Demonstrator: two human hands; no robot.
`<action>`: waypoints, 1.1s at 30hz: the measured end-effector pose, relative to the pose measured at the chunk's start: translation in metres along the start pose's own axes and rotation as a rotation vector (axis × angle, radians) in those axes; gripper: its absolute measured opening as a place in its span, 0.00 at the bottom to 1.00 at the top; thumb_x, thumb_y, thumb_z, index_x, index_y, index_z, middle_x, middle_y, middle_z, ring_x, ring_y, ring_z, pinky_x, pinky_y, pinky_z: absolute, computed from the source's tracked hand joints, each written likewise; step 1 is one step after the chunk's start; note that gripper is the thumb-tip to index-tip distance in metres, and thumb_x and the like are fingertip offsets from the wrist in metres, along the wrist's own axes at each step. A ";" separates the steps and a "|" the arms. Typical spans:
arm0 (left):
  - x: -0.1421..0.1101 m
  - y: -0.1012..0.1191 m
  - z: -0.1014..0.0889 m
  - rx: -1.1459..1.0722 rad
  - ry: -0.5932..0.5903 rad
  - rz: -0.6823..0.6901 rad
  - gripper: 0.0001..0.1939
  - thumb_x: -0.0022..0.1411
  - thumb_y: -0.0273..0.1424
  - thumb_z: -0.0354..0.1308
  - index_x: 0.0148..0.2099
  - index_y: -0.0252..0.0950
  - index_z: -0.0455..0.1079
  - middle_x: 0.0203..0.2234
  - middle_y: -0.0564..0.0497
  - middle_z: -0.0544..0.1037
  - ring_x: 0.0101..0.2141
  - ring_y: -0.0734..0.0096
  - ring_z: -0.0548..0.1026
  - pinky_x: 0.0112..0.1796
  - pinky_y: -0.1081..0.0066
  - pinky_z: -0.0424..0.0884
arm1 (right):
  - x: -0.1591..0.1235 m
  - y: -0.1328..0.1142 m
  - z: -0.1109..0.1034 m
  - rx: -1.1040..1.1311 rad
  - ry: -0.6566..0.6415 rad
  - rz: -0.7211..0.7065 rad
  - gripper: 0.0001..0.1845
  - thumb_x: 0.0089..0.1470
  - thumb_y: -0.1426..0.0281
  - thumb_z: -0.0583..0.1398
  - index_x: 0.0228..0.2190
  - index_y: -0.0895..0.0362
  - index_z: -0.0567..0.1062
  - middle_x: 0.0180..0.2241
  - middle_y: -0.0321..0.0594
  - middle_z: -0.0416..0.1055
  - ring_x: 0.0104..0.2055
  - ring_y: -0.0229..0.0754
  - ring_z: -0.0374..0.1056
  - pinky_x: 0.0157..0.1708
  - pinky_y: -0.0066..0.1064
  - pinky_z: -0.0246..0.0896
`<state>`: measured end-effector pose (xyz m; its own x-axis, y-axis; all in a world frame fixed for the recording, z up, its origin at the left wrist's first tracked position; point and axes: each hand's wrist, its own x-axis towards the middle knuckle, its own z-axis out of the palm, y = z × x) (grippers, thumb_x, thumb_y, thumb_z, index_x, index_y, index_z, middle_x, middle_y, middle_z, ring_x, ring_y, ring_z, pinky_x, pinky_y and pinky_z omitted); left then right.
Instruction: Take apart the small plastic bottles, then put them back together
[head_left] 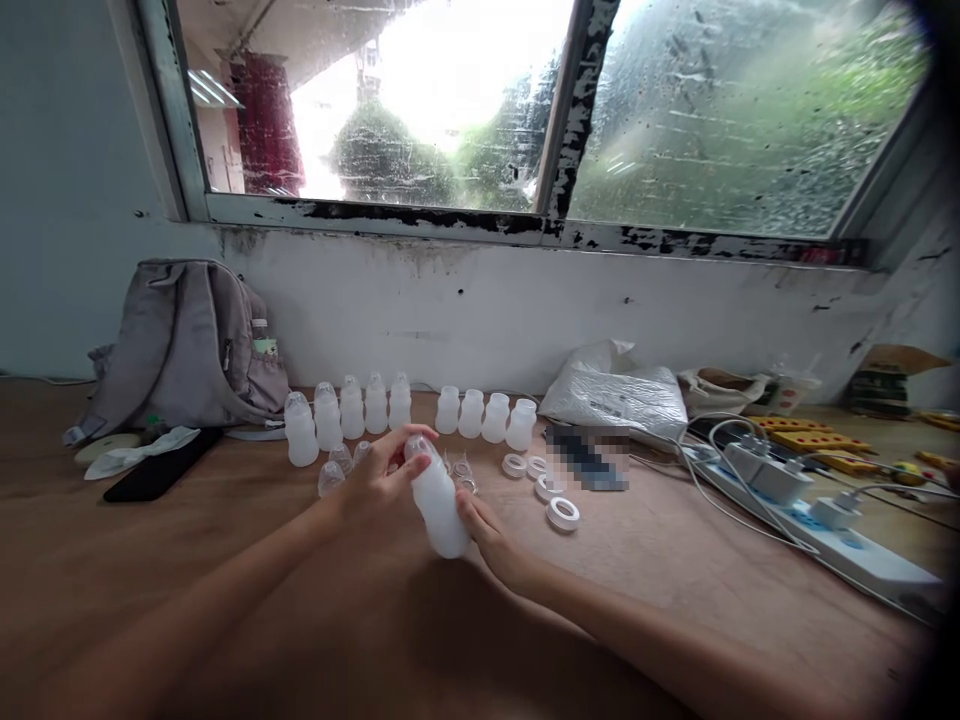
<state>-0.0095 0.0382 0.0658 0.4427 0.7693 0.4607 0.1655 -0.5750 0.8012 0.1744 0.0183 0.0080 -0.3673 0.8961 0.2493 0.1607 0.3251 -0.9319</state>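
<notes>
A frosted white baby bottle [441, 515], tilted to the left, is held between my two hands above the table. My left hand [386, 468] closes around its clear-topped upper end. Around the lower body on the right side, my right hand [487, 530] grips it. Behind stand several capped bottles [302, 440] in a row on the left and several open-necked bottles [495, 418] on the right. White collar rings [562, 514] lie right of my hands. Clear domed caps [330, 478] sit by my left wrist, and small clear parts [463, 470] are partly hidden behind the held bottle.
A grey backpack [176, 340] leans at the back left, with a black flat item [161, 470] before it. At the back right lie a silvery plastic package [615, 390] and a blurred-out dark object [589, 460]. A power strip [862, 560] with cables runs along the right.
</notes>
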 end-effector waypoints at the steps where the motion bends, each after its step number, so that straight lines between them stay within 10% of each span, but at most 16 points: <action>1: 0.004 0.003 -0.001 0.046 0.033 0.025 0.16 0.59 0.37 0.47 0.48 0.37 0.60 0.29 0.52 0.68 0.28 0.74 0.66 0.29 0.74 0.63 | 0.004 -0.002 0.001 -0.037 -0.007 -0.039 0.20 0.57 0.57 0.43 0.37 0.55 0.68 0.34 0.39 0.65 0.36 0.41 0.60 0.38 0.33 0.56; 11: -0.004 -0.037 0.016 0.177 0.003 0.067 0.16 0.62 0.37 0.42 0.52 0.42 0.55 0.40 0.50 0.67 0.35 0.70 0.66 0.38 0.69 0.64 | 0.016 -0.001 -0.024 -0.278 0.055 -0.171 0.15 0.54 0.64 0.51 0.44 0.52 0.61 0.44 0.41 0.62 0.38 0.38 0.63 0.37 0.32 0.62; 19: -0.021 -0.059 0.031 0.083 0.088 0.052 0.32 0.57 0.38 0.50 0.60 0.42 0.40 0.54 0.48 0.58 0.51 0.61 0.58 0.49 0.63 0.57 | 0.043 -0.050 -0.018 -0.534 0.004 -0.505 0.12 0.52 0.66 0.54 0.41 0.53 0.65 0.37 0.40 0.66 0.35 0.38 0.63 0.35 0.30 0.60; 26: -0.027 -0.073 0.029 0.151 -0.055 -0.094 0.24 0.50 0.41 0.57 0.47 0.36 0.59 0.33 0.50 0.72 0.32 0.66 0.69 0.32 0.68 0.67 | 0.043 -0.054 -0.004 -0.635 0.028 -0.436 0.09 0.49 0.65 0.57 0.34 0.54 0.67 0.31 0.37 0.68 0.29 0.36 0.63 0.28 0.27 0.58; 33: -0.029 -0.077 0.029 0.183 -0.168 -0.109 0.20 0.50 0.40 0.58 0.43 0.35 0.63 0.35 0.48 0.72 0.34 0.65 0.70 0.34 0.68 0.66 | 0.048 -0.058 -0.015 -0.760 -0.017 -0.436 0.11 0.47 0.63 0.58 0.33 0.55 0.67 0.28 0.36 0.66 0.28 0.37 0.61 0.27 0.27 0.55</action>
<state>-0.0091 0.0522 -0.0205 0.5510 0.7813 0.2934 0.3698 -0.5437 0.7534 0.1614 0.0474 0.0781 -0.5513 0.6422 0.5326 0.5675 0.7566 -0.3249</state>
